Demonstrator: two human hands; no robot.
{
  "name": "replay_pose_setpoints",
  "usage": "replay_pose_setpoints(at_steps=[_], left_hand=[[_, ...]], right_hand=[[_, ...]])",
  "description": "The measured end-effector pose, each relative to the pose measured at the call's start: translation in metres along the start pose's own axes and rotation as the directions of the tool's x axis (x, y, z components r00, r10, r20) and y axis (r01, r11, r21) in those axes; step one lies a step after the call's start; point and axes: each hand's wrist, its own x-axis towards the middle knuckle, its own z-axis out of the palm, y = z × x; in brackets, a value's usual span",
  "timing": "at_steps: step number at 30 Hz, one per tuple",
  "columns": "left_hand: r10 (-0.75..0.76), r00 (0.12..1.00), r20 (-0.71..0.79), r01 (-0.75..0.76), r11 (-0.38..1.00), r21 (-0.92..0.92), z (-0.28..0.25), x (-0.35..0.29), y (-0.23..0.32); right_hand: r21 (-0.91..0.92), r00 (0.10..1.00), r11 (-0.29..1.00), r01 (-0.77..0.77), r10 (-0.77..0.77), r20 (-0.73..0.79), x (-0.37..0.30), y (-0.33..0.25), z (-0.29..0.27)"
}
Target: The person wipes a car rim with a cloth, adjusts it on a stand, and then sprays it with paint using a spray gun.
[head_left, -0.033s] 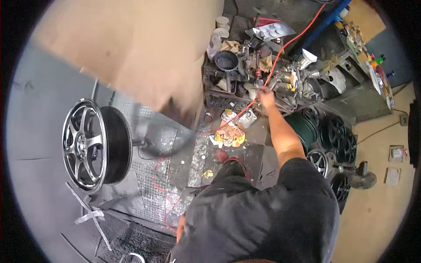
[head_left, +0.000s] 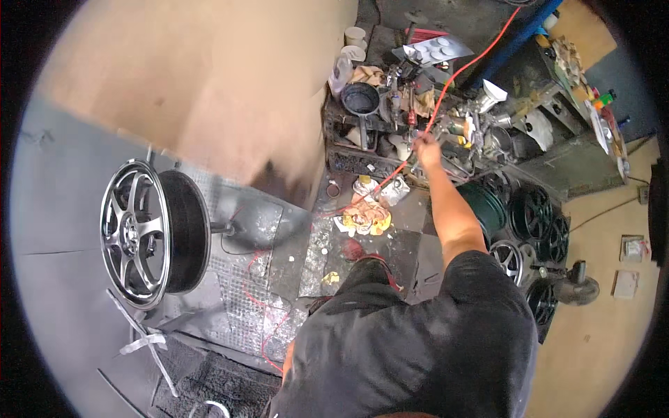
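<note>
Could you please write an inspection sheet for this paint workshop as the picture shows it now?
Surface: floor mat grey, speckled with paint.
Job's things: silver spoked wheel upright on a stand; spray tools on the workbench, details blurred.
Clutter: dark pot, cups, stained rags on the floor.
Hands: right hand stretched to the bench among the tools, grip unclear; left hand not seen.
Cables: orange hose runs from the upper right to the right hand.
Surroundings: dark wheels stacked at right; tan wall behind.
</note>
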Motion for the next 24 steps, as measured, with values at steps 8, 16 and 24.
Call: replay_pose_setpoints(at_steps=[8,16,24], left_hand=[[-0.027,0.998,-0.052,0.008,0.942,-0.334,-0.021,-0.025,0.164],[-0.260,0.957,-0.126,0.281,0.939,0.199,-0.020,-0.075,0.124],[-0.196,0.980,-0.014,0.192,0.941,0.278,0.018,-0.054,0.059]], right_hand=[[-0.081,0.953,0.951,0.299,-0.302,-0.026,0.178,-0.012,0.046],[-0.476,0.934,0.804,0.357,-0.288,0.213,0.266,-0.035,0.149],[-0.360,0.889,0.903,0.235,-0.050,0.455,0.267,-0.070,0.202]])
